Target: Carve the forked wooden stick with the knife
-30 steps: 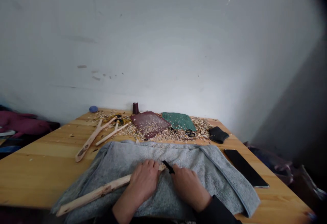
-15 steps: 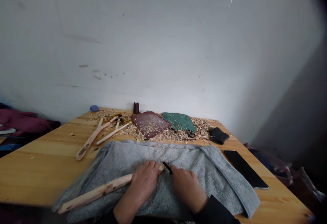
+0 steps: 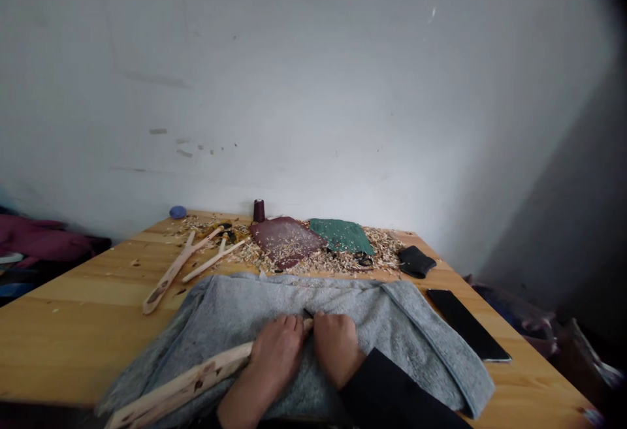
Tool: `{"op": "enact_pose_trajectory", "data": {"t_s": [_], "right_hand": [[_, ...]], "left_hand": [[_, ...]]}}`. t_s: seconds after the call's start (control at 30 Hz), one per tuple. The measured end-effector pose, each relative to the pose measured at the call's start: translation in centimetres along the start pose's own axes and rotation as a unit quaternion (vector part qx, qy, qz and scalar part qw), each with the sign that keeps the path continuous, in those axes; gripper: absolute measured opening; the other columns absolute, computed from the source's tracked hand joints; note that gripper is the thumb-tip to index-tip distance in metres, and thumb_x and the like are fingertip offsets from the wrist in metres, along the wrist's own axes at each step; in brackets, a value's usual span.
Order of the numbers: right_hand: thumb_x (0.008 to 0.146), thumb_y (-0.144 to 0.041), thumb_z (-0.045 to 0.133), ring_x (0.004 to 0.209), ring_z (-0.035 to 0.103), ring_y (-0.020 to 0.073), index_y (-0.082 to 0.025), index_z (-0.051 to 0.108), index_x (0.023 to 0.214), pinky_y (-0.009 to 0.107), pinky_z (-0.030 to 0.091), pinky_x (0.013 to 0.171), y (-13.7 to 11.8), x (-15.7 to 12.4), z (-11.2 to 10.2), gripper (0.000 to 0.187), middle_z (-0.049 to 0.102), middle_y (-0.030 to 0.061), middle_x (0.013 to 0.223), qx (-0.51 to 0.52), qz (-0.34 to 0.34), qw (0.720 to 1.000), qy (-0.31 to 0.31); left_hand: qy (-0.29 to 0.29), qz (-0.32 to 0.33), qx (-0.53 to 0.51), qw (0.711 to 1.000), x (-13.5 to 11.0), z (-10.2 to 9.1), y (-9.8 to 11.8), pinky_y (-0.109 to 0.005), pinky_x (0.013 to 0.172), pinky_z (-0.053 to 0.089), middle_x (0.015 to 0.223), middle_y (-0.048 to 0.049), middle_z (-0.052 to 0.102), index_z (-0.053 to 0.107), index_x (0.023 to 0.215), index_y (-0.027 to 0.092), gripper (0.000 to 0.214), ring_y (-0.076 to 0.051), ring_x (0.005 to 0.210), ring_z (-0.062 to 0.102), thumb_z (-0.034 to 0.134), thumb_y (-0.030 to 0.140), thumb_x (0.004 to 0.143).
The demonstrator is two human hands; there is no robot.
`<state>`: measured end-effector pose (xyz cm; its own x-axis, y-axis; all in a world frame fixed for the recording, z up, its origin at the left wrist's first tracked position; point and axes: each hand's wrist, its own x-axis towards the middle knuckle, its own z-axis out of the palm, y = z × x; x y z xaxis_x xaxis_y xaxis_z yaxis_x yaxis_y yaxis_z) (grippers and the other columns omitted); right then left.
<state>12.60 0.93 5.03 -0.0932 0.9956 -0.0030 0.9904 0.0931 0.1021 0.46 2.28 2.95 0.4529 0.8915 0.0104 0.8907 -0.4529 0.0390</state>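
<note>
A person's left hand (image 3: 277,357) grips a rough wooden stick (image 3: 181,384) near its end, fingers (image 3: 279,332) curled over the top, while the right hand (image 3: 337,350) sits clenched just beside it, a small dark tip (image 3: 307,313) showing above its knuckles and whatever it holds hidden. The stick lies slantwise across a grey knit cloth (image 3: 401,331) on a pine worktop (image 3: 73,331), and looks light and stiff, likely easiest to take along its bare length. Wood shavings (image 3: 337,258) and a black phone (image 3: 465,324) lie beyond.
</note>
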Motion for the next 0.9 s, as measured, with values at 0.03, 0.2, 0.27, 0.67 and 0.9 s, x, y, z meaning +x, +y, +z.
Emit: {"op": "enact_pose_trajectory", "data": {"t_s": [0.03, 0.2, 0.27, 0.67, 0.9], "right_hand": [[0.088, -0.002, 0.040, 0.081, 0.070, 0.0225, -0.015, 0.068, 0.094, 0.028, 0.048, 0.063, 0.1, 0.1, 0.0, 0.031, 0.072, 0.0100, 0.085, 0.003, 0.001, 1.000, 0.001], [0.091, -0.010, 0.040, 0.084, 0.070, 0.0224, -0.018, 0.066, 0.100, 0.028, 0.049, 0.069, 2.2, -0.6, 0.7, 0.029, 0.073, 0.0091, 0.088, 0.018, -0.001, 1.000, 0.012], [0.092, -0.013, 0.040, 0.081, 0.071, 0.0229, -0.019, 0.066, 0.102, 0.029, 0.049, 0.067, 3.0, -1.3, 1.0, 0.028, 0.073, 0.0091, 0.087, 0.020, -0.004, 1.000, 0.014], [0.090, -0.008, 0.038, 0.078, 0.071, 0.0242, -0.020, 0.064, 0.102, 0.030, 0.049, 0.065, 3.2, -3.0, 1.5, 0.031, 0.073, 0.0079, 0.082, 0.036, -0.001, 0.999, 0.024], [0.087, -0.004, 0.040, 0.077, 0.070, 0.0216, -0.020, 0.065, 0.100, 0.029, 0.047, 0.065, 2.7, -3.2, 1.4, 0.032, 0.071, 0.0069, 0.081, 0.014, 0.008, 0.999, 0.033]], "left_hand": [[0.001, -0.001, -0.001, 1.000, 0.0, 0.1, 0.0, -0.037, 0.081, 0.047, 0.100, -0.0088, 0.069, 0.064, 0.106, 0.015, 0.034, -0.025, 0.097, 0.062, 0.031, 0.016, 0.096], [0.024, -0.011, -0.008, 1.000, -0.2, 0.3, 0.1, -0.041, 0.081, 0.048, 0.100, -0.0094, 0.068, 0.064, 0.106, 0.016, 0.036, -0.028, 0.097, 0.062, 0.030, 0.016, 0.095], [0.031, -0.013, -0.007, 0.999, -0.2, 0.4, 0.1, -0.041, 0.080, 0.048, 0.099, -0.0094, 0.068, 0.065, 0.105, 0.016, 0.037, -0.028, 0.096, 0.062, 0.030, 0.013, 0.094], [0.042, -0.019, -0.002, 0.999, -0.2, 0.3, 0.3, -0.041, 0.081, 0.049, 0.099, -0.0098, 0.068, 0.065, 0.103, 0.016, 0.032, -0.027, 0.096, 0.062, 0.035, 0.027, 0.097], [0.040, -0.028, -0.008, 0.999, -0.2, 0.2, 0.2, -0.041, 0.082, 0.049, 0.098, -0.0095, 0.068, 0.065, 0.104, 0.017, 0.029, -0.027, 0.095, 0.063, 0.039, 0.026, 0.095]]}}
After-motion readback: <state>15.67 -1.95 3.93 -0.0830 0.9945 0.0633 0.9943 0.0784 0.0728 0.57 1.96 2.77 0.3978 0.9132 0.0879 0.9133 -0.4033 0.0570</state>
